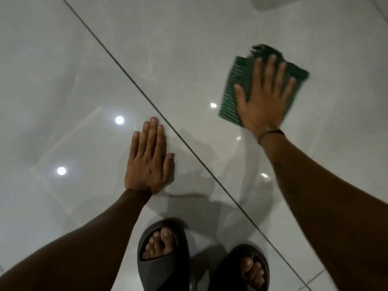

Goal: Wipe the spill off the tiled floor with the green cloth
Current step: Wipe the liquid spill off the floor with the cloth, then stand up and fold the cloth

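A green ribbed cloth (241, 80) lies flat on the glossy grey tiled floor (189, 49) at the upper right. My right hand (264, 97) presses down on it with fingers spread, palm on the cloth; cloth and hand are motion-blurred. My left hand (149, 160) rests flat on the floor left of the dark grout line (147, 99), fingers together, holding nothing. Faint smears show on the tile around the middle top; I cannot make out a distinct spill.
My two feet in dark slides (163, 257) stand at the bottom centre, close behind my left hand. Ceiling lights reflect as bright spots (119, 120) on the tiles. A second grout joint crosses the bottom right corner.
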`<state>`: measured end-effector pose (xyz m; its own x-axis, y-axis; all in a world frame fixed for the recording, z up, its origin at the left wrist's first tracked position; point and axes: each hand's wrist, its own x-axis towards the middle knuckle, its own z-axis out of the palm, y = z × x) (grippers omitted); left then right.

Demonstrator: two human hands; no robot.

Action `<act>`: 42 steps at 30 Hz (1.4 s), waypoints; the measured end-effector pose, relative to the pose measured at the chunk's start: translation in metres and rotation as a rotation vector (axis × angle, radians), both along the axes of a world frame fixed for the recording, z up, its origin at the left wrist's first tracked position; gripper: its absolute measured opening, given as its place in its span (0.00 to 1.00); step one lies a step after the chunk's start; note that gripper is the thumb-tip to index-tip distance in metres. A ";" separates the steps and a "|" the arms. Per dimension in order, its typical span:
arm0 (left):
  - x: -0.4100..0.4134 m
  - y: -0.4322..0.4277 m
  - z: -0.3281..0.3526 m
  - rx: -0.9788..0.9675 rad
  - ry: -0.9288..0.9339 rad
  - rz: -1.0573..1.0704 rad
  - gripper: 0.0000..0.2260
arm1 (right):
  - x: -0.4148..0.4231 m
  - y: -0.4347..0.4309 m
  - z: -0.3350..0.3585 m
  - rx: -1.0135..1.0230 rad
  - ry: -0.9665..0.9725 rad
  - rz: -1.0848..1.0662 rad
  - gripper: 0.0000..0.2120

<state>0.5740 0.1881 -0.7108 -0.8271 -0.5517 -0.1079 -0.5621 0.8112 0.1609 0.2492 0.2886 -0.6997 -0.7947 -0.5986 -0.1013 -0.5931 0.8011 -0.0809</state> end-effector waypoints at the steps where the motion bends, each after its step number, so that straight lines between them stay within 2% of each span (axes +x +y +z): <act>1: 0.000 -0.001 0.000 -0.002 -0.005 0.001 0.35 | 0.010 -0.023 -0.001 -0.012 -0.014 0.025 0.40; 4: 0.001 -0.001 0.002 -0.011 -0.004 -0.001 0.34 | 0.063 -0.060 0.002 -0.023 -0.044 0.263 0.41; 7: -0.002 0.003 0.006 0.017 -0.027 0.009 0.35 | 0.111 -0.032 -0.004 -0.015 -0.084 0.559 0.40; 11: -0.005 0.009 0.013 0.114 -0.067 0.072 0.35 | 0.126 0.044 -0.001 0.008 -0.137 0.558 0.39; 14: -0.013 0.024 0.029 0.215 -0.072 0.210 0.35 | 0.130 0.078 0.013 0.054 -0.194 0.554 0.39; 16: -0.030 0.040 0.046 0.244 -0.051 0.367 0.32 | 0.139 0.086 0.026 0.031 -0.265 0.398 0.41; 19: -0.066 0.065 0.070 0.346 -0.064 0.536 0.25 | 0.154 0.076 0.050 -0.016 -0.354 -0.092 0.44; 21: -0.091 0.071 0.081 0.547 -0.124 0.624 0.20 | 0.153 0.059 0.064 -0.025 -0.452 -0.321 0.38; 23: -0.109 0.062 0.092 0.793 -0.189 0.707 0.15 | 0.138 0.042 0.083 -0.112 -0.725 -0.525 0.29; 25: -0.116 0.045 0.114 1.021 -0.146 0.800 0.11 | 0.121 0.033 0.110 -0.212 -1.018 -0.705 0.19; 27: -0.115 0.025 0.155 1.142 -0.046 0.870 0.05 | 0.106 0.033 0.150 -0.317 -1.177 -0.804 0.10; 29: -0.115 0.007 0.212 1.243 0.064 0.941 0.03 | 0.090 0.033 0.206 -0.448 -1.289 -0.893 0.14; 32: -0.128 -0.015 0.322 1.366 0.187 1.015 0.05 | 0.056 0.032 0.316 -0.548 -1.357 -0.903 0.20; 35: -0.155 -0.036 0.447 1.476 0.259 0.928 0.05 | 0.012 0.018 0.441 -0.570 -1.329 -0.833 0.22; 38: -0.211 -0.070 0.558 1.460 0.306 0.819 0.03 | -0.045 -0.008 0.561 -0.632 -1.218 -0.726 0.20; 42: -0.306 -0.130 0.656 1.419 0.373 0.711 0.03 | -0.140 -0.062 0.659 -0.784 -1.071 -0.613 0.19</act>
